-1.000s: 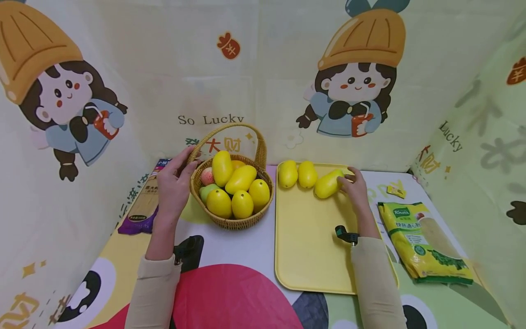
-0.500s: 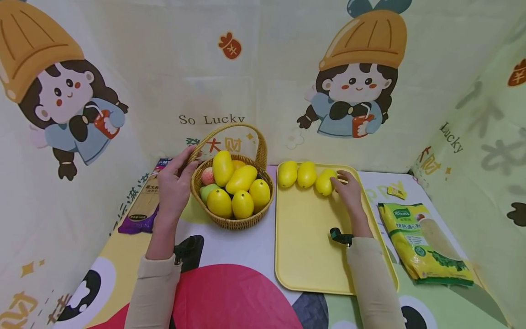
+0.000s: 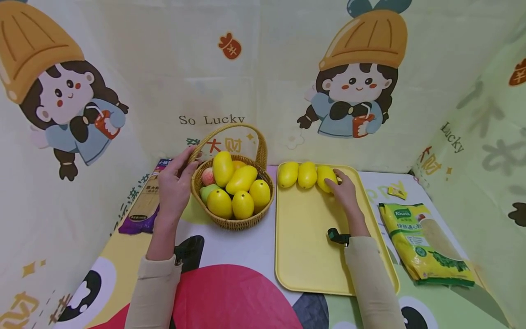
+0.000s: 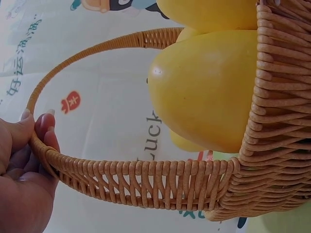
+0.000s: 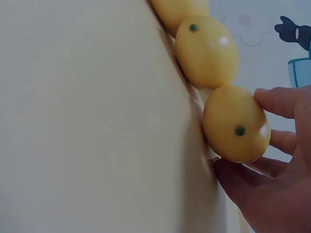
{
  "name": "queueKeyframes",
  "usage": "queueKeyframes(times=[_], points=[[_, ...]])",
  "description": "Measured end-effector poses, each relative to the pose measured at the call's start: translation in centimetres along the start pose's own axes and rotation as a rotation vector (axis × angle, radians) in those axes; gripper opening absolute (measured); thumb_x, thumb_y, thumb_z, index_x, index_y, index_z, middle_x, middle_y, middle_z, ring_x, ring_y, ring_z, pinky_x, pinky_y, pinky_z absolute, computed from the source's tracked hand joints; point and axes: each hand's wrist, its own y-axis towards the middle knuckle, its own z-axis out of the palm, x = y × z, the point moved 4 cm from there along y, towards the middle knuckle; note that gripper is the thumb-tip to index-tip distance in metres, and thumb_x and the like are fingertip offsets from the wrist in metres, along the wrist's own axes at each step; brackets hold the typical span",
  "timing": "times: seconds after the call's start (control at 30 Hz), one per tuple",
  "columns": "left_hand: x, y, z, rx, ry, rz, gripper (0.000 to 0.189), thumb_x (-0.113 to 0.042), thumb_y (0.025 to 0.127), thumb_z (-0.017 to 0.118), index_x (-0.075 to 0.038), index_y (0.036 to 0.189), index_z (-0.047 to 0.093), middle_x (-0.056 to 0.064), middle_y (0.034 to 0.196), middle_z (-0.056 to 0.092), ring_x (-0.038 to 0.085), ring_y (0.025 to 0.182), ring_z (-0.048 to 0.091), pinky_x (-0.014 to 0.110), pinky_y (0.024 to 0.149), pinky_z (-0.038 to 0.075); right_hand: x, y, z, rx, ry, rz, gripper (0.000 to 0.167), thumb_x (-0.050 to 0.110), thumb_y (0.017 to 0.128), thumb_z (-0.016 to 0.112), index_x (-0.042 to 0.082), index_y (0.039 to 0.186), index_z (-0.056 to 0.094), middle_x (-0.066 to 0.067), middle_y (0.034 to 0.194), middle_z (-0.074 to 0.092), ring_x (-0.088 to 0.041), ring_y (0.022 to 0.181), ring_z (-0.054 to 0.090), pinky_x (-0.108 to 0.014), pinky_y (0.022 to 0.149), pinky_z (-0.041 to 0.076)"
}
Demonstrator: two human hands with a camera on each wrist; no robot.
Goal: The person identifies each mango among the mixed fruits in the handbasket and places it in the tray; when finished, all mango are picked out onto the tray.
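Note:
My left hand (image 3: 174, 187) grips the side of the tall handle (image 4: 136, 179) of a wicker basket (image 3: 234, 224), thumb and fingers wrapped about the cane in the left wrist view. Heaped in the basket are several yellow mangoes (image 3: 242, 204), a reddish peach (image 3: 207, 176) and a green fruit (image 3: 208, 192). On a yellow tray (image 3: 312, 246) to the right, my right hand (image 3: 346, 192) holds a mango (image 5: 235, 121) from its right side. It is the right end of a row of three, touching the middle mango (image 5: 206, 53) in the right wrist view.
Left of the basket lies a purple pasta packet (image 3: 139, 205), partly behind my left arm. Right of the tray are a yellow-green Knorr bag (image 3: 423, 242) and a small yellow sachet (image 3: 396, 192). A printed cloth wall (image 3: 271, 91) closes off the back.
My right hand has moved left with its mango, which turned from slanting to nearly in line with the other two and came against them. The left hand and basket stayed put.

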Motion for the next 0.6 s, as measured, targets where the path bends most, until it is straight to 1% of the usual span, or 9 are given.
queueKeyframes(times=[0.17, 0.27, 0.37, 0.5, 0.6], points=[[-0.2, 0.0, -0.1, -0.003, 0.001, 0.003, 0.039, -0.019, 0.1, 0.057, -0.028, 0.139, 0.058, 0.009, 0.127, 0.069, 0.014, 0.12, 0.063, 0.014, 0.1, 0.049, 0.0, 0.0, 0.1, -0.026, 0.021, 0.005, 0.07, 0.041, 0.099, 0.059, 0.011, 0.156, 0.032, -0.018, 0.158, 0.035, -0.04, 0.141, 0.04, -0.053, 0.115, 0.04], [-0.2, -0.1, -0.1, -0.004, 0.01, 0.003, 0.04, -0.019, 0.1, 0.057, -0.028, 0.139, 0.059, 0.008, 0.126, 0.069, 0.013, 0.121, 0.062, 0.014, 0.101, 0.049, 0.1, 0.0, -0.1, -0.059, 0.04, -0.009, 0.068, 0.038, 0.098, 0.059, 0.01, 0.155, 0.034, -0.02, 0.156, 0.038, -0.04, 0.14, 0.041, -0.053, 0.115, 0.039], [-0.2, -0.1, -0.1, -0.003, 0.017, 0.005, 0.04, -0.019, 0.1, 0.058, -0.029, 0.139, 0.058, 0.007, 0.127, 0.069, 0.012, 0.122, 0.062, 0.014, 0.101, 0.049, 0.3, -0.1, -0.3, -0.118, 0.046, -0.047, 0.063, 0.033, 0.098, 0.06, 0.008, 0.152, 0.039, -0.021, 0.153, 0.041, -0.039, 0.141, 0.04, -0.053, 0.116, 0.037], [-0.3, -0.1, -0.1, -0.002, 0.017, 0.007, 0.04, -0.019, 0.1, 0.058, -0.03, 0.139, 0.058, 0.007, 0.127, 0.069, 0.012, 0.123, 0.062, 0.015, 0.101, 0.049, 0.9, -0.1, -0.4, -0.198, 0.038, -0.114, 0.053, 0.027, 0.098, 0.06, 0.009, 0.147, 0.048, -0.017, 0.152, 0.045, -0.035, 0.142, 0.039, -0.052, 0.119, 0.033], [-0.3, -0.1, -0.1, 0.0, 0.015, 0.007, 0.041, -0.018, 0.1, 0.057, -0.029, 0.139, 0.058, 0.007, 0.128, 0.069, 0.013, 0.123, 0.062, 0.014, 0.101, 0.048, 1.7, -0.3, -0.3, -0.228, 0.052, -0.168, 0.048, 0.023, 0.096, 0.061, 0.01, 0.143, 0.053, -0.014, 0.15, 0.049, -0.033, 0.142, 0.041, -0.051, 0.12, 0.032]])
